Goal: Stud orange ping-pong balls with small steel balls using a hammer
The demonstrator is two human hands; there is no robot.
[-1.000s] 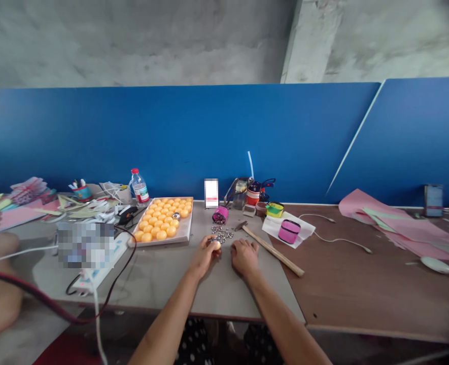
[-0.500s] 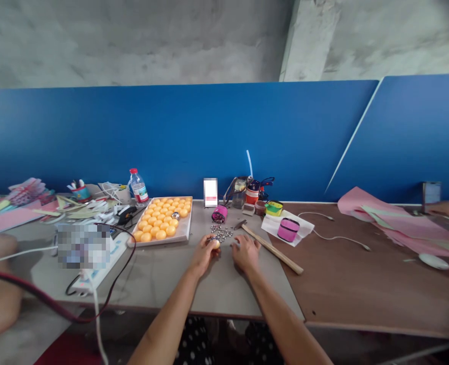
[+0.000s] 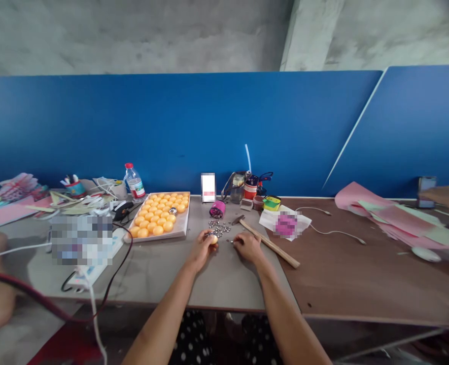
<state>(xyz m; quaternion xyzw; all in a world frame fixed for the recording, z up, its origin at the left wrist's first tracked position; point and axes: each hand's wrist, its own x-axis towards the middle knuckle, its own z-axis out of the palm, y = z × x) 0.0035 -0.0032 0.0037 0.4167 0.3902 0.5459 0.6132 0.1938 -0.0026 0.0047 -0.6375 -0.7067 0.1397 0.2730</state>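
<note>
Left hand [image 3: 199, 252]: fingers curled around orange ball [image 3: 213, 240], near side of scattered metal parts [image 3: 220, 229]. Right hand [image 3: 248, 246]: fingers bent, narrow, low over table [image 3: 228, 284]; cannot tell whether gripping anything. Hammer [image 3: 273, 246] just right. Purple container [image 3: 217, 209] beyond parts. Tray [image 3: 181, 224] of similar balls, far left.

I'm getting soft, flat, rather dim light here: the screen [image 3: 208, 186] glares white, balls [image 3: 158, 230] catch small highlights, and it's murky under the desk [image 3: 239, 286]. My top-right corner goes black, edges smear, and pixelated blocks mask two patches.
</note>
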